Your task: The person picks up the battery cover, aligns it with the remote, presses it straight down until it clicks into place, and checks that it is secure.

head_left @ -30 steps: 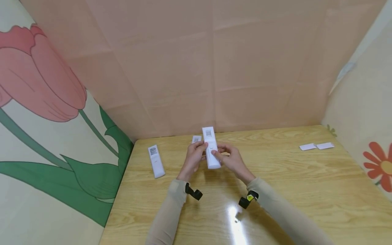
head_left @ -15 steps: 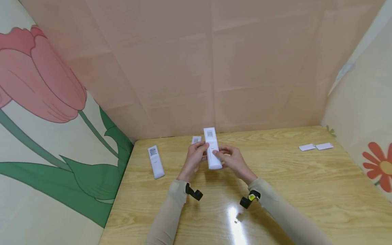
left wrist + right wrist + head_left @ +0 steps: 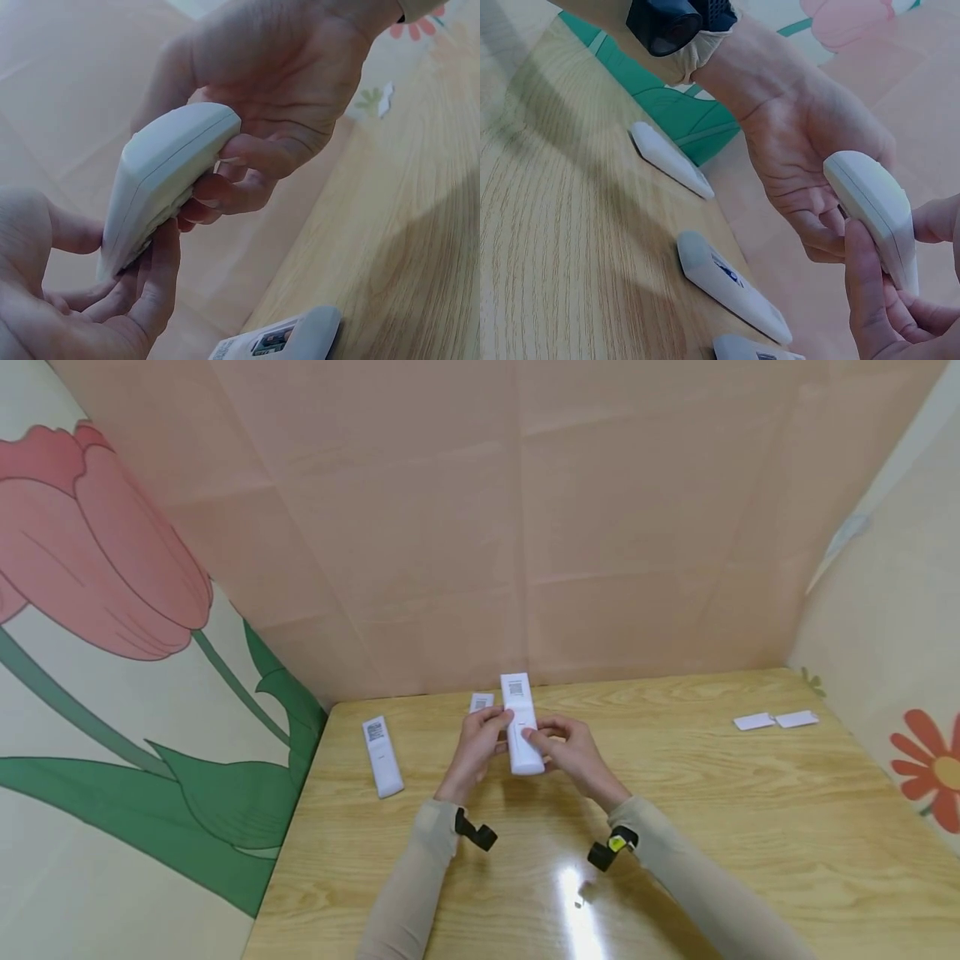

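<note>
Head view: a slim, elongated white plastic remote control is held above the middle of a wood-grained table, its code-printed face turned up and its far end tilted toward a creased, pinkish cloth backdrop. The left hand grips its left edge, thumb on the upper face and fingers curled beneath; the right hand grips the opposite side, its thumb pressed on the smooth lower half. Left wrist view: the casing shows a rounded, bevelled end, a fine seam along its side, and an uneven underside. Similar white remotes lie on the table: one at the left, another partly hidden behind the left hand; the right wrist view shows three, the middle one with a recessed opening, the nearest cut off by the frame. Well apart at the right lie two small, flat, white rectangular pieces. Beige fabric sleeves end in black wrist straps.
</note>
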Motion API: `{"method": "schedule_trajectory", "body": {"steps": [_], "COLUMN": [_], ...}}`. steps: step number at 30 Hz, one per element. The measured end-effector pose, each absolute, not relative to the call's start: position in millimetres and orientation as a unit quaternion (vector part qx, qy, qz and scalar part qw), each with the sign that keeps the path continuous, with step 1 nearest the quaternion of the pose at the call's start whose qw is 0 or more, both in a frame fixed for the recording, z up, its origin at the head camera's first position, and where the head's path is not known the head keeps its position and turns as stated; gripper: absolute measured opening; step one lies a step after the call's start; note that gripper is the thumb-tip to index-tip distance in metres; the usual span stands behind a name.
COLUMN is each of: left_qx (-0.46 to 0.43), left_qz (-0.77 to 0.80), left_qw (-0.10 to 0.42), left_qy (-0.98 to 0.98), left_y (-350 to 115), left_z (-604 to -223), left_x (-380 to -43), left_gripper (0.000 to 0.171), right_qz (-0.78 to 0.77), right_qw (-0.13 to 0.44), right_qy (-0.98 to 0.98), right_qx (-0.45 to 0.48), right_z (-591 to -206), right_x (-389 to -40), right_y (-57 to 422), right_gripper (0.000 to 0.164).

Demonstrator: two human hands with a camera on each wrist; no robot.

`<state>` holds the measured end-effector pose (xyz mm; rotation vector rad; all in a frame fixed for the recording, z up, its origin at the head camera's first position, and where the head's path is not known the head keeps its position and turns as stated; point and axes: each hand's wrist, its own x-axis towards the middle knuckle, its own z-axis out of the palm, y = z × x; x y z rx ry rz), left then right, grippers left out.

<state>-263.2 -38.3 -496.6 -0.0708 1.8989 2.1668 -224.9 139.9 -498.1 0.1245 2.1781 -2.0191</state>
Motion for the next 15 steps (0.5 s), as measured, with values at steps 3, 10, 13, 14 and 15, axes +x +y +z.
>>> {"method": "schedule_trajectory", "body": {"steps": [3, 10, 13, 14, 15], "left_qx": [-0.023, -0.026, -0.027, -0.027, -0.026], "left_qz": [0.743, 0.743, 0.744, 0.744, 0.745], "left_qw": [0.13, 0.134, 0.133, 0.132, 0.13], "left_qy": [0.656, 0.656, 0.655, 0.654, 0.654], "left_y": [-38.8, -39.0, -38.5, -38.3, -38.0], "left_z": [-496.7, -497.0, -496.4, -496.3, -496.5], "left_x": [-263.2, -263.7, -263.8, -263.8, -263.8], "left_gripper": [0.039, 0.039, 0.039, 0.038, 0.038], "right_qz": [-0.674, -0.674, -0.674, -0.673, -0.674], "right_qw": [0.085, 0.082, 0.08, 0.08, 0.08], "right_qy": [0.732, 0.733, 0.733, 0.734, 0.734], "right_qx": [0.041, 0.042, 0.043, 0.044, 0.044], "right_z": [-497.8, -499.2, -499.8, -499.8, -500.0], "right_x": [-224.2, -224.6, -224.9, -225.1, -225.2], "right_y": [139.6, 139.1, 138.8, 138.8, 138.9], "right_gripper": [0.043, 0.042, 0.043, 0.043, 0.043]}}
